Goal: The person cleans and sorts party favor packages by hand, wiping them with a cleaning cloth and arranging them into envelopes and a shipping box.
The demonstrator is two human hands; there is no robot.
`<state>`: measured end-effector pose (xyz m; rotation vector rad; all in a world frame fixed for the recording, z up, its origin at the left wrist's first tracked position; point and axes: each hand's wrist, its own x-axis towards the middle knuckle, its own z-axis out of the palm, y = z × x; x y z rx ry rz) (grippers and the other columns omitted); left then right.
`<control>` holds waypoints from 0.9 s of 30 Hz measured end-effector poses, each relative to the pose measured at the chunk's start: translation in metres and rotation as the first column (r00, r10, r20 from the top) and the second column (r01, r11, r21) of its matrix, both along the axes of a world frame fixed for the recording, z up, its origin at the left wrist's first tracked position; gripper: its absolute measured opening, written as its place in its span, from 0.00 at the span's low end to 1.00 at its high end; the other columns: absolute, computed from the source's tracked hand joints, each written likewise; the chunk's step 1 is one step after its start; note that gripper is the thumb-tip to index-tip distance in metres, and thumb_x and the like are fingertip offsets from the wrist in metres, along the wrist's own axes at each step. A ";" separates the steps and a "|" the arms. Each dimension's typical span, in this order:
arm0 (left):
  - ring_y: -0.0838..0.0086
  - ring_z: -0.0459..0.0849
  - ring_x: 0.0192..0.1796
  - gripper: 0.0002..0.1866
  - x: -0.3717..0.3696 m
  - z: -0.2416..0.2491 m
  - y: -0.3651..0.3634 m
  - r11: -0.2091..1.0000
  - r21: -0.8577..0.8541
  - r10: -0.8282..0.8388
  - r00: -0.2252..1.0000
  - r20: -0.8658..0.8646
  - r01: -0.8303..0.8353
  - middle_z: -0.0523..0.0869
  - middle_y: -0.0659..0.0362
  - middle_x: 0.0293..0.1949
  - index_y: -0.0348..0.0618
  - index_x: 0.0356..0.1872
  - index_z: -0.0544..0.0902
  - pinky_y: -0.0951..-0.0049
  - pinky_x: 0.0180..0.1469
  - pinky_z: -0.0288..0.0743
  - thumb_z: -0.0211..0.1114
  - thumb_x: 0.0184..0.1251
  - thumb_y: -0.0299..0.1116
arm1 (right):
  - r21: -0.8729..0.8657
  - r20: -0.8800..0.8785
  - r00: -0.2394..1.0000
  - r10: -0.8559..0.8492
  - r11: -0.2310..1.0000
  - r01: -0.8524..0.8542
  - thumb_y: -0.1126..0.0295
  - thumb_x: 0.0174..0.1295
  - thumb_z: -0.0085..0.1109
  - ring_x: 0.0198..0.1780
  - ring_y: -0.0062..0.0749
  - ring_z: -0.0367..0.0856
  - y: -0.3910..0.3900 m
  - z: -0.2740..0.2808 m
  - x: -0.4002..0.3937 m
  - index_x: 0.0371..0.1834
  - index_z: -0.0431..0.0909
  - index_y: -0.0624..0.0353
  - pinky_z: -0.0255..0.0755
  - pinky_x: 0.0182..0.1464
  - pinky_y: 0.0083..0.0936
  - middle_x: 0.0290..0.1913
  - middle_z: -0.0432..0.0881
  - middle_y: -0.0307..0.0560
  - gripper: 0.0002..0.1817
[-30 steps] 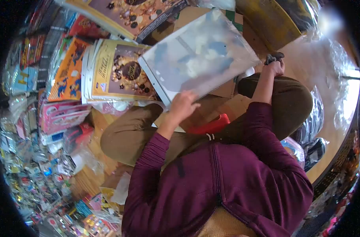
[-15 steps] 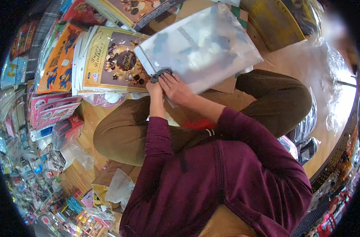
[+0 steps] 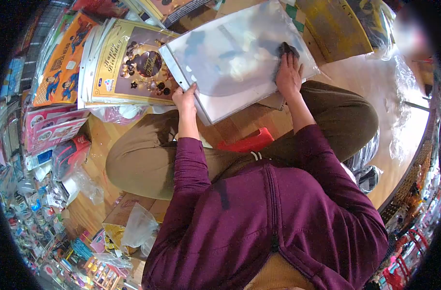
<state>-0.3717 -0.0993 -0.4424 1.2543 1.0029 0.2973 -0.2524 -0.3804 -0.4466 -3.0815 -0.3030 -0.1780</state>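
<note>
A large flat package in clear plastic (image 3: 230, 92), whitish with a pale header strip, lies tilted across my lap. My left hand (image 3: 185, 99) pinches its lower left corner, the thumb over the strip. On the package's right side my right hand (image 3: 289, 77) presses a dark grey cloth (image 3: 287, 49) against the plastic, fingers stretched over it. Part of the cloth is hidden under the palm. Left of the package, touching it, is a stack of gold "Happy Birthday" packs (image 3: 115, 58) with a balloon picture.
Orange superhero packs (image 3: 66, 63) and pink packs (image 3: 53, 128) stand at the left. A red object (image 3: 249, 140) lies between my legs. A cardboard box (image 3: 334, 29) stands at upper right. Many small packaged goods (image 3: 32, 208) crowd the lower left, near a plastic bag (image 3: 139, 227).
My right hand has slid with the cloth from the package's lower left corner to its right side. My left hand, earlier beside the cloth, now grips that corner.
</note>
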 end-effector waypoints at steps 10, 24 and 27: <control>0.77 0.77 0.30 0.09 -0.004 -0.002 0.003 0.955 0.269 -0.111 0.992 -0.066 0.125 0.83 0.58 0.31 0.31 0.35 0.80 0.74 0.35 0.70 0.65 0.51 0.22 | 0.443 -0.014 0.690 0.724 0.623 -0.645 0.74 0.56 0.38 0.63 0.41 0.63 0.173 0.006 -0.083 0.60 0.64 0.60 0.51 0.67 0.35 0.62 0.65 0.53 0.25; 0.78 0.78 0.31 0.10 -0.006 -0.026 0.014 0.994 -0.072 -0.082 0.993 0.080 0.088 0.83 0.59 0.33 0.34 0.36 0.81 0.75 0.36 0.70 0.66 0.50 0.19 | 0.028 0.146 0.983 0.109 0.993 -0.114 0.74 0.54 0.40 0.63 0.46 0.61 0.040 -0.038 0.090 0.62 0.61 0.61 0.51 0.65 0.40 0.62 0.64 0.55 0.27; 0.78 0.78 0.30 0.09 -0.004 -0.022 0.013 0.994 -0.055 -0.092 0.994 0.062 0.095 0.83 0.60 0.32 0.35 0.35 0.81 0.75 0.36 0.70 0.65 0.50 0.19 | 0.279 0.140 0.903 0.407 0.859 -0.430 0.73 0.54 0.39 0.63 0.42 0.62 0.118 -0.059 0.034 0.61 0.61 0.60 0.51 0.65 0.37 0.62 0.64 0.54 0.27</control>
